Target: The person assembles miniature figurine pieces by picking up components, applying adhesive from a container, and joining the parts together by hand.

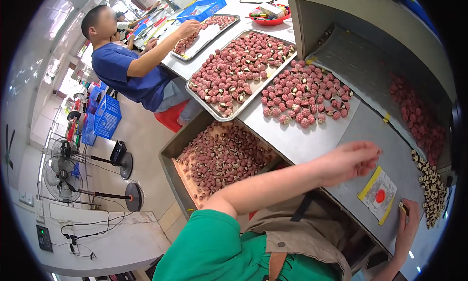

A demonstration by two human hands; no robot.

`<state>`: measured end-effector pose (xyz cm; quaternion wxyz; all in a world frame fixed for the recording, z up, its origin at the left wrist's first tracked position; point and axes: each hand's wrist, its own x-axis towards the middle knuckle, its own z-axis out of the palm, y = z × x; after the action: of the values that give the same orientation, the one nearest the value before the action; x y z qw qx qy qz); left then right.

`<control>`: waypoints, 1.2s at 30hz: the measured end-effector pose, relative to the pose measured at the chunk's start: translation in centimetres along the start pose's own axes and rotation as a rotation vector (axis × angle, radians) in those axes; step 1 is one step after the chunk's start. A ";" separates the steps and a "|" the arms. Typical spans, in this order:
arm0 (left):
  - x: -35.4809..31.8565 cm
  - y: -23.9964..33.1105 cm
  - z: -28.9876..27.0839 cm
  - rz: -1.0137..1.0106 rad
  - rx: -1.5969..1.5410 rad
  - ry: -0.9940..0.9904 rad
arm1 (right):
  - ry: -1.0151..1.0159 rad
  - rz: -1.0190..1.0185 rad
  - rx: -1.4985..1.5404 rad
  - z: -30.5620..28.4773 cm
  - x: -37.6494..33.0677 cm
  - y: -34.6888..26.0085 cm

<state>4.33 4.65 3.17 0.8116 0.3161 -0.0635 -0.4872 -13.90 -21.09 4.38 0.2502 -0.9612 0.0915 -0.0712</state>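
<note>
My left hand (352, 162) reaches across the grey worktop with its fingers bunched together; what is between them, if anything, is hidden. My right hand (408, 225) rests near the worktop's right side, thumb and fingers pinching a small dark-and-cream piece (404, 208). Between the hands lies a square pad (380, 195) with a red blob in its middle, edged with yellow tape. Beside my right hand is a heap of dark-and-cream pieces (431, 186). Farther off lie pink bumpy caps (414, 115). Beyond my left hand spreads a pile of joined raspberry-shaped pieces (307, 93).
A metal tray (231, 118) full of raspberry-shaped pieces stands beyond the pile. Below the worktop sits an open drawer-like bin (168, 159) holding many more. A person in blue (129, 61) works at another tray (187, 55). Fans (63, 173) stand at left.
</note>
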 end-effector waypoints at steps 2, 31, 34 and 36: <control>-0.5 -1.1 0.1 -0.013 -0.019 -0.035 | 0.008 0.013 0.013 0.2 0.2 -0.1; 1.6 -4.3 0.1 -0.104 -0.271 -0.187 | 0.074 0.108 0.049 2.7 0.7 0.9; 1.9 -4.0 0.3 -0.119 -0.269 -0.145 | 0.069 0.111 0.045 2.7 1.0 1.1; 2.0 -3.9 0.0 -0.119 -0.278 -0.151 | 0.058 0.101 0.026 2.6 1.5 0.7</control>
<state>2.44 1.68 0.53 0.8102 0.1664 -0.0373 -0.5608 -12.05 -20.80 1.93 0.2631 -0.9496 0.1460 -0.0877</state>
